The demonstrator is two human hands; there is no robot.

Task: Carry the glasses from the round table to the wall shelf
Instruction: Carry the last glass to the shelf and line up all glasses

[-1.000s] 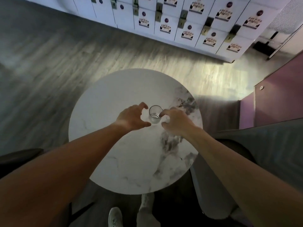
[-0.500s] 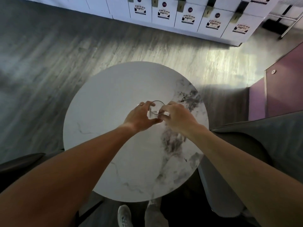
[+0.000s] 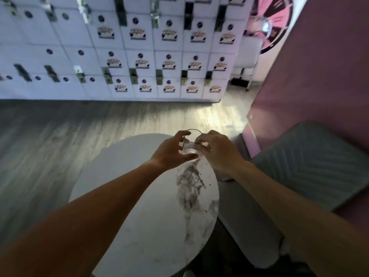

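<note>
A clear drinking glass [image 3: 189, 145] is held up over the far part of the round white marble table [image 3: 139, 206]. My left hand [image 3: 171, 152] grips its left side and my right hand [image 3: 216, 151] grips its right side, fingers wrapped around the wall. The glass looks empty, and its rim shows above my fingers. No wall shelf is in view.
A wall of white lockers [image 3: 139, 56] stands ahead across the grey wooden floor [image 3: 50, 146]. A grey cushioned seat [image 3: 311, 162] lies to the right against a pink wall [image 3: 319, 66]. A round pink and black board [image 3: 273, 19] hangs at the upper right.
Both hands closed on the glass and lifted it off the table. My view has tilted up, so the lockers now fill the top of the frame.
</note>
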